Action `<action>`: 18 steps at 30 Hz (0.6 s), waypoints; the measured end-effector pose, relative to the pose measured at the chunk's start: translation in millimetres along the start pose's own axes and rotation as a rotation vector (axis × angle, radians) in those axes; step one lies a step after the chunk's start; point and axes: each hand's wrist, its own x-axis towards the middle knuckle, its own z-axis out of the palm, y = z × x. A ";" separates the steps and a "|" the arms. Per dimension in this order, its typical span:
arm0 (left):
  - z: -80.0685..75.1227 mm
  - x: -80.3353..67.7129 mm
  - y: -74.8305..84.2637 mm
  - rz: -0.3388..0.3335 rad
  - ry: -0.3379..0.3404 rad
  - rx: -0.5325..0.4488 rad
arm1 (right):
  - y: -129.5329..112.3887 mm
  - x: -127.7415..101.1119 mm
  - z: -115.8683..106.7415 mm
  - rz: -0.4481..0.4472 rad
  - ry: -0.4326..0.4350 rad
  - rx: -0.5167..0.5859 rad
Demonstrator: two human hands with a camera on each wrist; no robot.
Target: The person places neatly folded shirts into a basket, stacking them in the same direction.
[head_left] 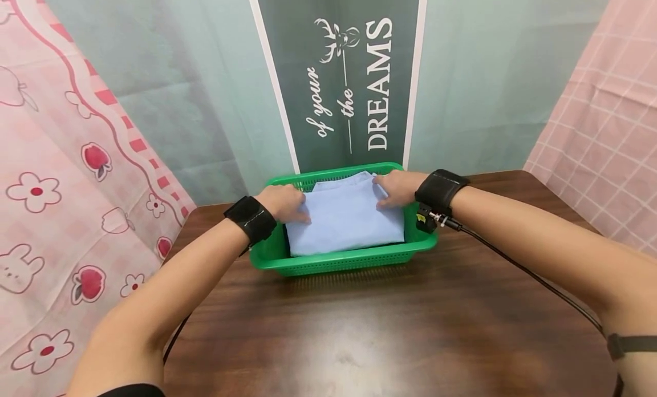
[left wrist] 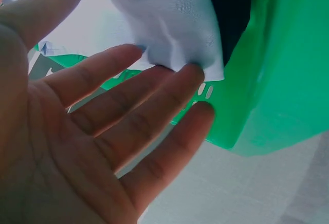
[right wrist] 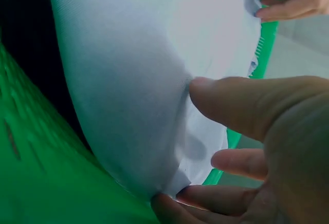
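Observation:
A folded light-blue cloth garment (head_left: 349, 217) lies flat inside a green plastic basket (head_left: 339, 262) with perforated sides. My left hand (head_left: 284, 203) is at the garment's left edge; in the left wrist view its fingers (left wrist: 149, 116) are spread and nearly straight, with the fingertips against the cloth edge and the thumb apart. On the right side, my right hand (head_left: 400, 189) touches the garment. In the right wrist view its thumb (right wrist: 231, 100) rests on the cloth while fingertips touch the side edge. Something black (left wrist: 229, 8) shows under the garment.
The basket stands at the back of a dark brown wooden table (head_left: 328, 328), close to a grey-green curtain (head_left: 205, 100) with printed lettering. Pink patterned curtains (head_left: 46, 186) hang at both sides. A black cable (head_left: 523, 266) runs along my right forearm from the wrist strap (head_left: 441, 189).

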 end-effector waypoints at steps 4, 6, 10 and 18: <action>-0.3 2.4 1.5 -0.006 -0.041 0.009 | -0.2 7.2 3.7 -0.021 -0.033 -0.037; -2.0 2.7 3.6 -0.010 -0.051 0.015 | -1.6 7.8 1.8 -0.015 -0.047 -0.051; -3.6 2.3 9.4 -0.019 -0.070 0.030 | -4.0 8.1 -0.9 -0.009 -0.064 -0.065; -20.2 -0.5 21.1 0.001 -0.127 0.057 | -13.6 -2.7 -4.4 -0.041 -0.092 -0.040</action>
